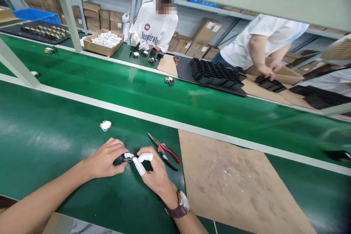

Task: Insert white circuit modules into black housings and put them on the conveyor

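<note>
My left hand [108, 159] is closed around a small black plastic housing [119, 159], its open end turned to the right. White and metallic parts of a small circuit board [128, 156] show in that opening. My right hand [153, 170] wears white finger cots on thumb and forefinger, and their tips pinch at the board's edge by the opening. Just right of my hands lie long-nose pliers [163, 150] with red and black handles. Beyond my left hand sits another circuit board [105, 125] with a white pad on top.
A green conveyor belt [131, 84] runs beyond a white rail, carrying a small board assembly [169, 80]. Cardboard [219, 175] covers the bench at right. Across the belt, two people work near black trays [216, 75] and a box of white pieces [105, 40].
</note>
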A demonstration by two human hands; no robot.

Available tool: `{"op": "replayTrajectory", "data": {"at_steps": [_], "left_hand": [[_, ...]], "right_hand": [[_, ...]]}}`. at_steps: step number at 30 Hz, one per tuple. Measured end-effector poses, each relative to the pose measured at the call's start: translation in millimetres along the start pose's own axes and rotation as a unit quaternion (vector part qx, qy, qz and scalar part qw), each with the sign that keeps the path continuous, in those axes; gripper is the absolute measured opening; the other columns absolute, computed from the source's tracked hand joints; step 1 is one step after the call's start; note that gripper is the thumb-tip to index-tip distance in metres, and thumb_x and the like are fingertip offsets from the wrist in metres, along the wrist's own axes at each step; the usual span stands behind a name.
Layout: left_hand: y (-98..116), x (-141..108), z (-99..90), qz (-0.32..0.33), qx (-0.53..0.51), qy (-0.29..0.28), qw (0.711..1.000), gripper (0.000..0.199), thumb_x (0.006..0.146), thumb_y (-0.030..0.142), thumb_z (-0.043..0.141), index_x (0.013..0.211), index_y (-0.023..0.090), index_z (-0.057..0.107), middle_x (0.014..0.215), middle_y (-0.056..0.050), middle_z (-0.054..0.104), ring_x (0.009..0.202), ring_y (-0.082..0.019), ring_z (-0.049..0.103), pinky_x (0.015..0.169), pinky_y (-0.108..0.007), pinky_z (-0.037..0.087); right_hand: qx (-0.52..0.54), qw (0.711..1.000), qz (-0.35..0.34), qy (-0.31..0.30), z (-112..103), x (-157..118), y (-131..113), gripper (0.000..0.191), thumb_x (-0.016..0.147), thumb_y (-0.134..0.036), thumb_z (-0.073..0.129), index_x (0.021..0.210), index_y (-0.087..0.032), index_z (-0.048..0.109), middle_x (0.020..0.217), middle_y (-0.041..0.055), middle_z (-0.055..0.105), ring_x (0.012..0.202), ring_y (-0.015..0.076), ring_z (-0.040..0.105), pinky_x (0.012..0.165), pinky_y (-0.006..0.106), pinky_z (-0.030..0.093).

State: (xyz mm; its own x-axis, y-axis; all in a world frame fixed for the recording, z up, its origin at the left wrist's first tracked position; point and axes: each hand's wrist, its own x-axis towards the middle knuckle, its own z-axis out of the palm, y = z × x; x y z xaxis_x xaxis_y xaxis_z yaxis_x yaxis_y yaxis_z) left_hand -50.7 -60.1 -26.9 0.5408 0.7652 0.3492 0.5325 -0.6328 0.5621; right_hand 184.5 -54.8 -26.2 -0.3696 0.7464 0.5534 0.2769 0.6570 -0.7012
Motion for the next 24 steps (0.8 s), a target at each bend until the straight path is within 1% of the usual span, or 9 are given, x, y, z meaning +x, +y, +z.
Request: {"op": "replayTrajectory", "data": {"at_steps": [3, 7, 9, 12, 14, 17, 24], "left_hand": [[-0.5, -0.1, 0.9, 0.01, 0.001, 0.007, 1.0, 0.025, 0.093, 0.018, 0.067, 0.117, 0.02, 0.064, 0.1, -0.006, 0.074, 0.103, -0.026, 0.068, 0.09, -0.041, 0.048], [-0.4, 0.2, 1.1, 0.016, -0.004, 0.014, 1.0, 0.025, 0.094, 0.017, 0.066, 0.118, 0.021, 0.063, 0.101, -0.007, 0.073, 0.104, -0.026, 0.067, 0.09, -0.04, 0.048], [0.6, 0.5, 0.6, 0.018, -0.005, 0.02, 1.0, 0.026, 0.094, 0.017, 0.066, 0.12, 0.021, 0.063, 0.101, -0.007, 0.073, 0.104, -0.026, 0.067, 0.089, -0.04, 0.049], [2.7, 0.9, -0.3, 0.03, 0.005, 0.04, 0.999, 0.03, 0.094, 0.016, 0.066, 0.124, 0.021, 0.062, 0.101, -0.007, 0.073, 0.104, -0.026, 0.067, 0.089, -0.04, 0.05], [3.3, 0.6, -0.6, 0.035, 0.015, 0.049, 0.998, 0.032, 0.094, 0.016, 0.066, 0.125, 0.021, 0.063, 0.101, -0.008, 0.073, 0.104, -0.026, 0.067, 0.089, -0.04, 0.051], [2.7, -0.4, -0.4, 0.041, 0.026, 0.056, 0.997, 0.034, 0.093, 0.016, 0.068, 0.126, 0.02, 0.063, 0.102, -0.008, 0.072, 0.105, -0.027, 0.066, 0.09, -0.04, 0.052], [1.7, -1.3, -1.2, 0.056, 0.032, 0.06, 0.996, 0.031, 0.098, 0.016, 0.065, 0.129, 0.018, 0.061, 0.103, -0.01, 0.069, 0.106, -0.027, 0.065, 0.09, -0.041, 0.053]], "right_hand": [[-0.013, 1.0, -0.01, -0.001, -0.3, -0.9, -0.5, 0.017, 0.099, -0.011, 0.061, 0.094, -0.026, 0.053, 0.095, 0.0034, 0.066, 0.085, 0.0185, 0.065, 0.074, 0.035, 0.055], [-0.048, 0.998, -0.042, -0.025, -2.8, -2.9, 0.4, 0.017, 0.099, -0.011, 0.062, 0.096, -0.026, 0.054, 0.092, 0.004, 0.064, 0.084, 0.0203, 0.062, 0.073, 0.038, 0.053], [-0.072, 0.994, -0.065, -0.047, -3.9, -3.1, 0.7, 0.016, 0.1, -0.009, 0.06, 0.103, -0.025, 0.059, 0.096, 0.0058, 0.066, 0.087, 0.0219, 0.062, 0.075, 0.04, 0.054], [-0.105, 0.989, -0.086, -0.064, -4.8, -2.4, 1.0, 0.023, 0.101, -0.009, 0.059, 0.119, -0.024, 0.063, 0.105, 0.0089, 0.069, 0.094, 0.024, 0.064, 0.078, 0.042, 0.056], [-0.124, 0.986, -0.089, -0.066, -4.9, -2.0, 1.3, 0.026, 0.102, -0.011, 0.059, 0.124, -0.024, 0.064, 0.109, 0.0103, 0.07, 0.097, 0.0252, 0.064, 0.079, 0.044, 0.057], [-0.134, 0.986, -0.081, -0.066, -4.7, -1.7, 1.8, 0.025, 0.101, -0.012, 0.061, 0.123, -0.024, 0.066, 0.113, 0.011, 0.069, 0.101, 0.0263, 0.065, 0.082, 0.045, 0.058], [-0.087, 0.992, -0.048, -0.076, -2.0, -1.7, -0.5, 0.035, 0.101, -0.01, 0.059, 0.133, -0.025, 0.062, 0.12, 0.0118, 0.066, 0.106, 0.027, 0.064, 0.087, 0.047, 0.059]]}}
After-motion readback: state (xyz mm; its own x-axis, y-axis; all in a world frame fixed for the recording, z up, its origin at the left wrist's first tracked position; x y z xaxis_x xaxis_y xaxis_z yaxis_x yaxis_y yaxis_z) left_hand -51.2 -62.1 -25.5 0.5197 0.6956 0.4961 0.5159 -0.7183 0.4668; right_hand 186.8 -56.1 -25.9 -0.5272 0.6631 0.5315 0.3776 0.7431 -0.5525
